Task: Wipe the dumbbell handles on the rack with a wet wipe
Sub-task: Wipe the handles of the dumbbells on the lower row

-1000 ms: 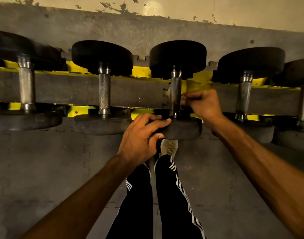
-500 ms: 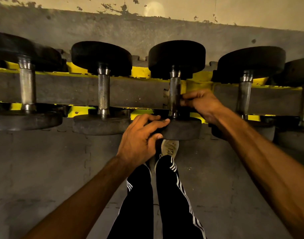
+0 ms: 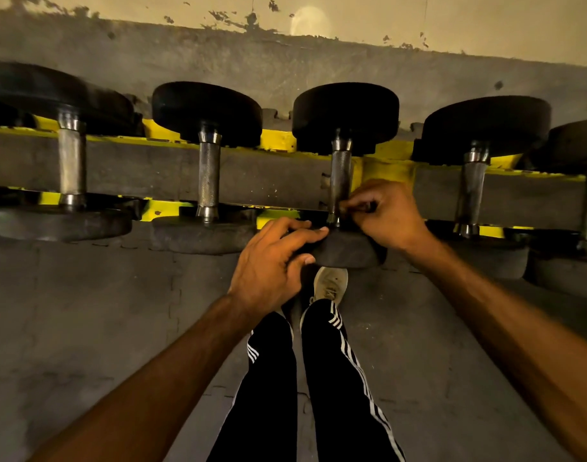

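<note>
Several black dumbbells lie across a yellow rack (image 3: 388, 168) with their knurled metal handles pointing toward me. My right hand (image 3: 385, 215) has its fingers curled against the lower end of the middle dumbbell's handle (image 3: 339, 171), pinching something small and dark there; a wipe is not plainly visible. My left hand (image 3: 272, 261) holds the near black weight (image 3: 348, 250) of that same dumbbell, fingers over its top edge and thumb on its side.
Neighbouring dumbbell handles stand to the left (image 3: 208, 181) and right (image 3: 470, 188). My legs in striped black trousers (image 3: 318, 378) and a pale shoe (image 3: 330, 283) are below on grey floor mats. A stained wall runs behind the rack.
My right hand has slid down the middle handle from its mid part to its lower end. My left hand has stayed on the near weight.
</note>
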`<state>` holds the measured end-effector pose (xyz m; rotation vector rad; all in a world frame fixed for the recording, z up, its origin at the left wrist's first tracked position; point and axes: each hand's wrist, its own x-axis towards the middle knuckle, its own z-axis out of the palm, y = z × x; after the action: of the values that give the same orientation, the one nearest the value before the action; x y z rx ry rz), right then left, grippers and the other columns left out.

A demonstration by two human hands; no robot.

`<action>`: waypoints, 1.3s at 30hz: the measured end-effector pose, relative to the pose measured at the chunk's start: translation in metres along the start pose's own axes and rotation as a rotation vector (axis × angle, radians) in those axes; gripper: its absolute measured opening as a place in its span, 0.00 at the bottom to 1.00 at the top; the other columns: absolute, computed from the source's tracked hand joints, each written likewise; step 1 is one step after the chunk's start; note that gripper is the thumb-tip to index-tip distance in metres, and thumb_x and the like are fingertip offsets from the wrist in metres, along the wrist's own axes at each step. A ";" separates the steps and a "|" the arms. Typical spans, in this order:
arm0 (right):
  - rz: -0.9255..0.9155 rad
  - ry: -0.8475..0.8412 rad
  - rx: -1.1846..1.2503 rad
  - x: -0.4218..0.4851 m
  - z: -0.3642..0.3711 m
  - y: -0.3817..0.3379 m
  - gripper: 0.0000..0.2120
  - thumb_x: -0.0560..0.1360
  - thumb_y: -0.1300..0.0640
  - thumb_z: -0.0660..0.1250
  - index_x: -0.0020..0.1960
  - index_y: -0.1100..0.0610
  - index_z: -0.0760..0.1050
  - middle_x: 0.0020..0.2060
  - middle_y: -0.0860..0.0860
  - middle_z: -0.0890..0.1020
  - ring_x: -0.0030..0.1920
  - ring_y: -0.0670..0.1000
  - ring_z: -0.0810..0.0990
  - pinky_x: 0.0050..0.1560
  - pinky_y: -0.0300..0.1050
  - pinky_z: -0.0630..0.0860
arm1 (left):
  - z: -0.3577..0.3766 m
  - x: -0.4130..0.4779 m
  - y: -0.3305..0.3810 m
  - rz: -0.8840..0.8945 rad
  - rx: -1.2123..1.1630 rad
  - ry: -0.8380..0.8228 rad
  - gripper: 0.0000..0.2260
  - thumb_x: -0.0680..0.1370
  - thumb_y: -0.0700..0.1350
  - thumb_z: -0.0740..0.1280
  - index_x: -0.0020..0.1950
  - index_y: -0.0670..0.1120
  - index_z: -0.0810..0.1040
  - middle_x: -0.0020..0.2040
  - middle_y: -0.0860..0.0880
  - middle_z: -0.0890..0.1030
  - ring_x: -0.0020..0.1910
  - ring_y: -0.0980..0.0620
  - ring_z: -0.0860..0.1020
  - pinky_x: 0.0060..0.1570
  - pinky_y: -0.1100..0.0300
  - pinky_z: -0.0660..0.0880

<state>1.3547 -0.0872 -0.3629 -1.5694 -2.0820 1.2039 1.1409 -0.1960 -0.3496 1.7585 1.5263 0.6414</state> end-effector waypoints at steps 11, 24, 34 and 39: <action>-0.185 -0.041 -0.703 0.057 -0.004 -0.036 0.10 0.78 0.59 0.64 0.52 0.53 0.83 0.53 0.55 0.82 0.55 0.58 0.80 0.47 0.47 0.77 | 0.003 -0.003 0.011 -0.105 0.000 0.008 0.22 0.75 0.38 0.72 0.67 0.52 0.79 0.61 0.51 0.77 0.64 0.51 0.75 0.62 0.49 0.76; 0.559 0.323 0.523 -0.041 -0.010 -0.029 0.08 0.77 0.63 0.69 0.56 0.58 0.82 0.46 0.52 0.83 0.47 0.51 0.82 0.49 0.42 0.81 | -0.006 0.006 0.054 -0.304 0.052 -0.056 0.19 0.76 0.47 0.71 0.66 0.47 0.79 0.63 0.47 0.79 0.64 0.46 0.75 0.64 0.46 0.73; 0.664 0.436 0.782 -0.110 -0.088 -0.037 0.06 0.75 0.65 0.71 0.46 0.54 0.82 0.38 0.50 0.85 0.38 0.46 0.84 0.41 0.43 0.82 | 0.018 0.029 0.144 -0.132 0.111 -0.170 0.16 0.77 0.48 0.71 0.64 0.50 0.79 0.59 0.49 0.80 0.61 0.47 0.76 0.62 0.49 0.73; 0.532 0.487 0.501 -0.117 -0.131 0.010 0.10 0.73 0.65 0.73 0.54 0.56 0.83 0.44 0.46 0.85 0.43 0.38 0.82 0.46 0.32 0.77 | 0.059 0.052 0.168 -0.116 0.098 -0.215 0.16 0.78 0.49 0.70 0.66 0.51 0.78 0.62 0.50 0.79 0.64 0.48 0.75 0.63 0.47 0.73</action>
<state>1.4903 -0.1312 -0.2593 -1.9508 -0.9964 1.2041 1.3007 -0.1647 -0.2603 1.7343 1.5183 0.3133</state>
